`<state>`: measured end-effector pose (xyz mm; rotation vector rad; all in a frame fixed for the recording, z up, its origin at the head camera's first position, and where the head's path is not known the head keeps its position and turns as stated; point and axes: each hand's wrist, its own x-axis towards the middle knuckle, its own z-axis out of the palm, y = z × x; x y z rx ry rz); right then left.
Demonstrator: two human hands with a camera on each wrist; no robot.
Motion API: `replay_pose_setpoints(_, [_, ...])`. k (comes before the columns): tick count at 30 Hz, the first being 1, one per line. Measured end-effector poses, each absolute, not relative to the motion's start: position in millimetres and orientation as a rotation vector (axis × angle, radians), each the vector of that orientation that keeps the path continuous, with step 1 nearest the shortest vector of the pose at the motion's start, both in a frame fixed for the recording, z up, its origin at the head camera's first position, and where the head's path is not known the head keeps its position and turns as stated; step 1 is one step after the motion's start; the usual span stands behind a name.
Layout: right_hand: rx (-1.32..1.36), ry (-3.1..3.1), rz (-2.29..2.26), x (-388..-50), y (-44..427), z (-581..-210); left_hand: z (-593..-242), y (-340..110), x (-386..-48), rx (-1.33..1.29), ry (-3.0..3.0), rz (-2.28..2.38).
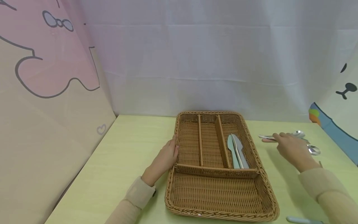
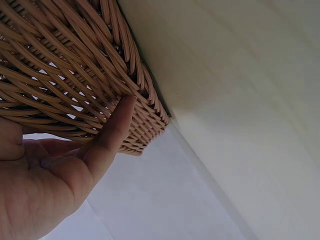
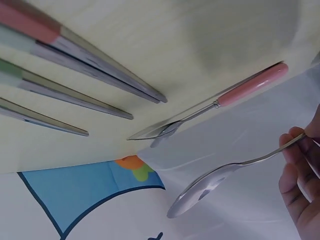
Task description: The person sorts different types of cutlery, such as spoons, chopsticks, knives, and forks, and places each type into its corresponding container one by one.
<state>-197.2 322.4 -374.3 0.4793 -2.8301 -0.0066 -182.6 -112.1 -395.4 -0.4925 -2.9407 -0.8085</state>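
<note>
A brown wicker cutlery tray [image 1: 215, 171] with several compartments stands on the table. My left hand [image 1: 165, 154] holds its left rim, one finger lying along the outer weave [image 2: 75, 75]. Mint, white and grey knives [image 1: 237, 152] lie together in the upper right compartment. Right of the tray, my right hand [image 1: 293, 149] pinches the handle end of a metal spoon [image 3: 207, 185], lifted off the table. Beneath it lies a pink-handled utensil [image 3: 255, 85] with a metal head whose exact shape is unclear. My right hand partly hides the cutlery in the head view.
Several slim tapered metal utensils, chopstick-like with pink and green ends [image 3: 30, 22], lie close to the right hand. A pale handle [image 1: 303, 220] shows at the front right table edge. White cloth [image 1: 195, 62] hangs behind the table [image 1: 134, 140], with printed cloths on both sides.
</note>
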Motion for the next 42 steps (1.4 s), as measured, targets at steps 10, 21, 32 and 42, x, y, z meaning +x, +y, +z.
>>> replay_pose_setpoints(10, [0.636,-2.518,-0.040,-187,296,-366,-397,-113,-182,-0.492,-2.934,-0.796])
replay_pose_setpoints(21, [0.757,-2.415,-0.080,-172,258,-352,-397,-113,-182,-0.485,-2.939,-0.815])
replay_pose_setpoints(32, [0.895,-2.365,-0.137,-155,222,-340,-396,-113,-183,-0.487,-2.938,-0.822])
replay_pose_setpoints(42, [0.989,-2.299,-0.140,-143,198,-336,-397,-113,-183,-0.490,-2.939,-0.826])
